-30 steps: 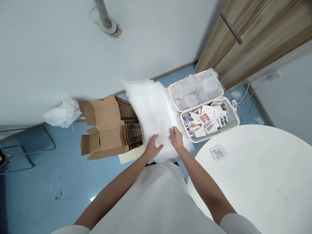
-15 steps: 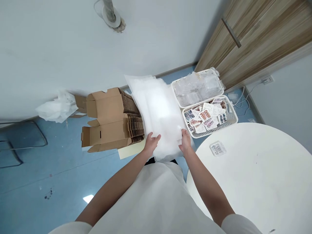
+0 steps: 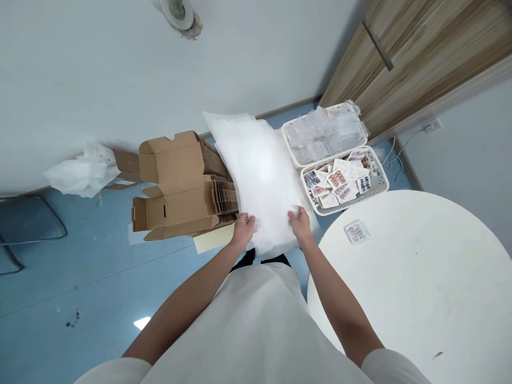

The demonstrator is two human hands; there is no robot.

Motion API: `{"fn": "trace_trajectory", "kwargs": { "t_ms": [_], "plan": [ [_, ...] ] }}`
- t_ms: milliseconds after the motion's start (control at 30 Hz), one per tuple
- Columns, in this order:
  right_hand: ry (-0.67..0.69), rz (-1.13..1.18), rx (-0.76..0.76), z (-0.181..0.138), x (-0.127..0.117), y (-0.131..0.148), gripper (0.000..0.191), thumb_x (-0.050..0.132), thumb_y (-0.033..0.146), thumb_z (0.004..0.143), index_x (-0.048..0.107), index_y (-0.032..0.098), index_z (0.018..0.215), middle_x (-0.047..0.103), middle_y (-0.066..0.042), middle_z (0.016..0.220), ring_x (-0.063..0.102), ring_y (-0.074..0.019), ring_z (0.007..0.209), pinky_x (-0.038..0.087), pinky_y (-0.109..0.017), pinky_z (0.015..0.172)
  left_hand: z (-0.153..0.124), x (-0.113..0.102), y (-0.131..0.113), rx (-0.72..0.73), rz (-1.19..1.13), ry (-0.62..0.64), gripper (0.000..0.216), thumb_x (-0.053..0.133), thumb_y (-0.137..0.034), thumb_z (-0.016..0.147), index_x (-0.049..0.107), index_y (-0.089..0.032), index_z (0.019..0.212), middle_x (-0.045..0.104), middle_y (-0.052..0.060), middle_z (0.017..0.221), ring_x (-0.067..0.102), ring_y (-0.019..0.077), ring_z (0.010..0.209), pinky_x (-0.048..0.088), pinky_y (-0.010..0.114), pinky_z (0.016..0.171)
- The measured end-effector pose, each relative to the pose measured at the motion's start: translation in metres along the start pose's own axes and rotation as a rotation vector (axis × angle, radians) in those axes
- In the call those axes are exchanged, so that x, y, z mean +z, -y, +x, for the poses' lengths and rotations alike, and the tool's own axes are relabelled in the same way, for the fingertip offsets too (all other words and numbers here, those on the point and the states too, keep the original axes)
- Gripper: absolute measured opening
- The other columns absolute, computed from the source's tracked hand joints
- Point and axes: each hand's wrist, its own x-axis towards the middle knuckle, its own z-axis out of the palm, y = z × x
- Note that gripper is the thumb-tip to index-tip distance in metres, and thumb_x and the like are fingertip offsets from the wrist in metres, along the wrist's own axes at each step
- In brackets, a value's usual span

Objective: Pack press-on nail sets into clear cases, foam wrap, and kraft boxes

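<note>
A stack of thin white packing foam sheets [image 3: 266, 173] stretches away in front of me, with uneven, slightly lifted edges at the far left. My left hand [image 3: 243, 229] grips the near left edge, thumb on top and the other fingers partly hidden. At the near right edge my right hand [image 3: 301, 224] holds the sheets in the same manner, its thumb over the white surface. How many sheets lie in my fingers I cannot tell. Flattened brown cardboard boxes [image 3: 182, 184] stand packed together just left of the stack.
A white basket of clear plastic packs [image 3: 294, 152] and another basket [image 3: 334, 208] of carded press-on nails stand to the right. One clear nail case [image 3: 357, 232] lies on the round white table [image 3: 420, 288]. A metal-framed chair [image 3: 52, 240] is far left; a wooden cabinet [image 3: 424, 64] stands behind.
My right hand has shifted slightly left along the foam sheets, its thumb now further over them. My left hand has closed more on the left edge. The view has tilted a little.
</note>
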Motion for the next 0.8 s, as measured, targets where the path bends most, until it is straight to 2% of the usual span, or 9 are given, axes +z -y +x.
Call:
{"fn": "trace_trajectory", "kwargs": {
  "t_ms": [100,200,333,400,467,567,700,800],
  "plan": [
    [-0.114,-0.159,-0.048,-0.001,-0.004,-0.003,0.046,0.046,0.041,0.075,0.042,0.020,0.117,0.059,-0.006,0.090,0.058,-0.0154,0.067,0.047,-0.033,0.068,-0.003,-0.008,0.004,-0.030,-0.005,-0.013,0.027,0.060,-0.039,0.070,0.050,-0.017,0.083,0.057,0.002,0.074,0.057,0.0117,0.063,0.048,0.023,0.053],
    [-0.112,-0.239,-0.174,-0.004,-0.009,0.001,0.056,0.051,0.040,0.074,0.036,0.021,0.124,0.054,-0.010,0.106,0.056,-0.0201,0.089,0.047,-0.035,0.075,-0.006,-0.013,0.004,-0.033,-0.041,-0.031,0.030,0.059,-0.041,0.070,0.051,-0.016,0.084,0.058,0.004,0.078,0.059,0.0130,0.066,0.050,0.026,0.055],
    [0.140,-0.286,-0.308,-0.011,-0.013,0.005,0.070,0.065,0.036,0.063,0.036,0.026,0.126,0.043,-0.009,0.122,0.044,-0.0234,0.110,0.048,-0.035,0.081,-0.007,-0.016,0.004,-0.004,-0.149,0.019,0.040,0.064,-0.041,0.068,0.050,-0.017,0.097,0.061,0.006,0.085,0.061,0.0146,0.076,0.052,0.028,0.064],
    [0.279,-0.297,-0.308,-0.014,-0.016,0.003,0.070,0.067,0.031,0.061,0.039,0.029,0.125,0.040,-0.007,0.124,0.048,-0.0216,0.105,0.050,-0.034,0.079,-0.007,-0.017,0.005,0.013,-0.127,0.102,0.055,0.072,-0.031,0.060,0.047,-0.018,0.107,0.062,0.007,0.092,0.061,0.0164,0.081,0.051,0.031,0.070],
    [0.348,-0.300,-0.291,-0.014,-0.019,-0.001,0.065,0.064,0.026,0.064,0.040,0.029,0.125,0.040,-0.007,0.124,0.054,-0.0182,0.093,0.052,-0.034,0.076,-0.006,-0.019,0.007,0.031,-0.060,0.157,0.068,0.077,-0.021,0.053,0.044,-0.019,0.112,0.062,0.008,0.097,0.061,0.0181,0.085,0.050,0.033,0.074],
    [0.298,-0.327,-0.324,-0.011,-0.022,-0.006,0.051,0.059,0.023,0.068,0.049,0.026,0.117,0.046,-0.007,0.119,0.056,-0.0163,0.084,0.051,-0.035,0.077,-0.004,-0.023,0.010,0.073,0.053,0.177,0.068,0.076,-0.014,0.053,0.045,-0.018,0.114,0.062,0.008,0.101,0.061,0.0191,0.088,0.047,0.033,0.079],
    [0.135,-0.372,-0.336,-0.005,-0.021,-0.004,0.021,0.052,0.030,0.074,0.063,0.021,0.090,0.061,-0.006,0.097,0.058,-0.0168,0.077,0.048,-0.034,0.075,0.000,-0.026,0.012,0.154,0.192,0.173,0.060,0.073,-0.015,0.054,0.050,-0.018,0.110,0.062,0.007,0.101,0.059,0.0194,0.089,0.046,0.033,0.080],
    [0.079,-0.341,-0.246,-0.004,-0.019,0.000,0.022,0.051,0.037,0.074,0.064,0.020,0.078,0.064,-0.004,0.080,0.057,-0.0163,0.069,0.047,-0.033,0.070,0.001,-0.025,0.014,0.170,0.218,0.126,0.056,0.073,-0.017,0.054,0.053,-0.018,0.106,0.062,0.007,0.098,0.059,0.0198,0.086,0.045,0.032,0.079]
  ]
}}
